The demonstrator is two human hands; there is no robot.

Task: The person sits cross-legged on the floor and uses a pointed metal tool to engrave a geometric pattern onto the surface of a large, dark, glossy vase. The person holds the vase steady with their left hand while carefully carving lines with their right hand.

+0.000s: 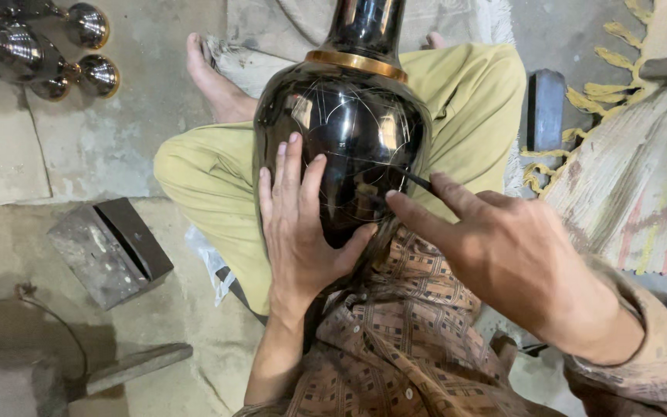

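— Two hands on the black vase (349,131)?
— Yes. It lies across the lap. The left hand (299,224) presses spread flat on its belly; the right hand (503,255) pinches a thin tool (414,179) against it.

Support was a bare concrete floor (102,147), dusty and cracked. On it: grey metal block (110,251) at left, flat metal bar (139,367) lower left, dark shiny metal vessels (40,50) top left, woven fringed mat (634,177) at right, dark rectangular block (546,108) beside the mat.
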